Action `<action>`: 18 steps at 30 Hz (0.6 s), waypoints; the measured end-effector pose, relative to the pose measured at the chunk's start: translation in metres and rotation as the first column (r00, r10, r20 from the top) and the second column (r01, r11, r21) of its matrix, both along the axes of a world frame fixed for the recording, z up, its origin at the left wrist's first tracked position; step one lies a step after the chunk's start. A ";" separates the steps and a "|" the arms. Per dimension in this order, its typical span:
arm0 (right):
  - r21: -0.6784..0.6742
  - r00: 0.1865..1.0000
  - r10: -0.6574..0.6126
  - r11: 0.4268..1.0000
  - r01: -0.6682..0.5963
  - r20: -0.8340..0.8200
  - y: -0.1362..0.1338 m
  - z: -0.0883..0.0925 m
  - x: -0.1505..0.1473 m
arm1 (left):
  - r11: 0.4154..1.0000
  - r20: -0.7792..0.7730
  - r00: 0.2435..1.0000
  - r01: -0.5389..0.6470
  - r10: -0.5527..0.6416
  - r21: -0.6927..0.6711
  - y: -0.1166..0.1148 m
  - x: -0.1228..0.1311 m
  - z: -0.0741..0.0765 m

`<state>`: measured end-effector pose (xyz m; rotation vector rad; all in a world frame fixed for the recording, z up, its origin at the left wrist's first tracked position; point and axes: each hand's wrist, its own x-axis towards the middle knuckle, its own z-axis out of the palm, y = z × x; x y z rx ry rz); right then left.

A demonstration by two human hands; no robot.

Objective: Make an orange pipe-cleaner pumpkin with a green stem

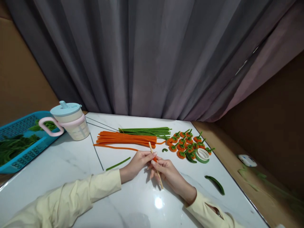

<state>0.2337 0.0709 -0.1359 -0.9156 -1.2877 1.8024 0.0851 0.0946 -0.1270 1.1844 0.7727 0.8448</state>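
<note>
My left hand point(137, 163) and my right hand point(166, 172) meet over the middle of the white marble table point(71, 167). Both pinch around a thin wooden stick point(155, 165) that runs slantwise between them. A bit of orange pipe cleaner point(155, 159) is wound on the stick at my fingertips. An orange strand point(114, 147) trails left from there. Just beyond lie a bundle of orange pipe cleaners point(125, 138) and a bundle of green ones point(146, 131).
Several finished orange flowers with green stems point(184, 144) lie right of the bundles, beside a roll of tape point(203, 154). A loose green strand point(118, 163) and a green leaf point(215, 184) lie nearby. A lidded cup point(71, 122) and a blue basket point(20, 139) stand left.
</note>
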 end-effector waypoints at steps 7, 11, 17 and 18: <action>0.019 1.000 -0.014 1.000 0.014 0.011 -0.001 0.002 0.000 | 1.000 -0.016 1.000 -0.008 0.008 0.000 0.000 -0.002 0.000; 0.030 1.000 -0.010 0.999 0.010 0.020 -0.002 0.005 0.000 | 1.000 -0.008 1.000 -0.007 0.007 -0.005 0.001 -0.002 0.000; 0.019 1.000 -0.006 1.000 0.005 0.024 -0.003 0.008 -0.001 | 1.000 -0.011 1.000 -0.007 0.007 -0.003 0.000 -0.002 0.000; 0.019 1.000 -0.006 1.000 0.006 0.025 -0.002 0.008 -0.001 | 1.000 -0.010 1.000 -0.005 0.005 -0.003 0.000 -0.002 0.000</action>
